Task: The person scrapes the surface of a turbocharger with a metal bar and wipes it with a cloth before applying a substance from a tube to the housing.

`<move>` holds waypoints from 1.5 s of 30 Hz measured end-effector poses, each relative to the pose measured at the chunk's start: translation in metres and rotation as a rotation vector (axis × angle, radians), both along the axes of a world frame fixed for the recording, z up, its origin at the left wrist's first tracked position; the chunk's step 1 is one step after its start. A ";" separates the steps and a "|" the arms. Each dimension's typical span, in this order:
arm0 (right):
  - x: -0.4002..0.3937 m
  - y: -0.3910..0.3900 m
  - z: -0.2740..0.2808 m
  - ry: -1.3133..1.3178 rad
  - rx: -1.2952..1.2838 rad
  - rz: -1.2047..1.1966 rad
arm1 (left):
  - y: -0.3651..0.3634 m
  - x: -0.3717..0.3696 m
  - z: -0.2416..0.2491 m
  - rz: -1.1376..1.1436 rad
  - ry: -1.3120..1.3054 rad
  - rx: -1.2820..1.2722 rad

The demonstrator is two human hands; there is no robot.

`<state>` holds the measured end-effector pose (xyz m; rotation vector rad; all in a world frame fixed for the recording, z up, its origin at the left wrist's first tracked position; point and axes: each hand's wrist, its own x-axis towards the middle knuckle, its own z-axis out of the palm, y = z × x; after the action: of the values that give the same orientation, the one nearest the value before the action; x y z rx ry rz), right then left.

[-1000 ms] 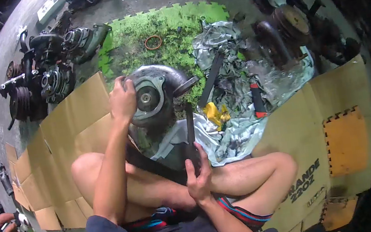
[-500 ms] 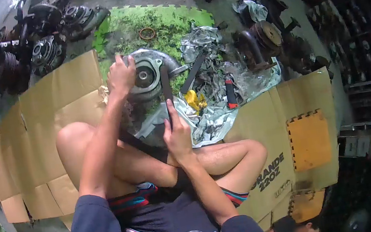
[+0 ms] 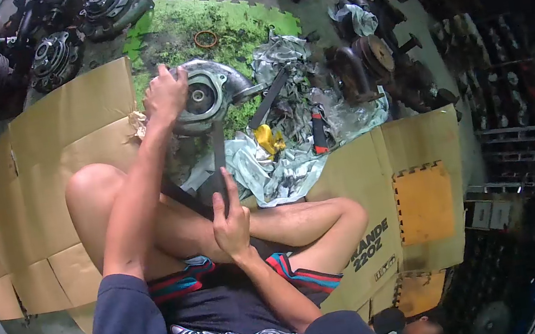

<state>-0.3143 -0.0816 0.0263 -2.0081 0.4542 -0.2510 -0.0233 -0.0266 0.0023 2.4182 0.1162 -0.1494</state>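
Note:
A snail-shaped grey metal housing (image 3: 233,82) with a round bore lies on the dirty green foam mat (image 3: 180,24). My left hand (image 3: 165,96) grips the housing's left rim, fingers curled over its edge. In my right hand (image 3: 232,224), close to my crossed legs, is a flat dark file (image 3: 218,148). The index finger stretches along the file, whose far tip reaches the housing's near edge. A second dark flat bar (image 3: 269,99) rests on grimy rags (image 3: 278,55) to the right. Near it are a yellow object (image 3: 269,140) and a red-and-black handle (image 3: 319,133).
Cardboard sheets (image 3: 87,142) flank my legs on both sides. Greasy metal parts (image 3: 54,57) stand at the back left, and a pulley assembly (image 3: 373,61) at the right. An orange ring (image 3: 205,38) lies beyond the housing. Another person (image 3: 420,332) is at the lower right.
My right hand has drawn the file back toward my body, so its tip moved from the housing's face to its near edge. My left hand keeps its hold. The view has shifted slightly.

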 end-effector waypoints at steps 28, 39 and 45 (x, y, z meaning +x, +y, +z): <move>0.124 -0.010 -0.041 -0.115 -0.182 -0.196 | 0.006 -0.002 -0.010 -0.089 -0.073 -0.048; -0.011 -0.046 -0.025 -0.204 -0.161 -0.108 | 0.018 -0.004 -0.019 -0.229 -0.256 -0.215; -0.055 -0.128 0.013 -0.170 -0.349 -0.089 | 0.010 -0.026 0.013 -0.449 -0.321 -0.214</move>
<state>-0.3691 -0.2097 0.0397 -2.2837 0.4135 -0.5854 -0.0490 -0.0164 0.0151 2.1858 -0.5620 0.0254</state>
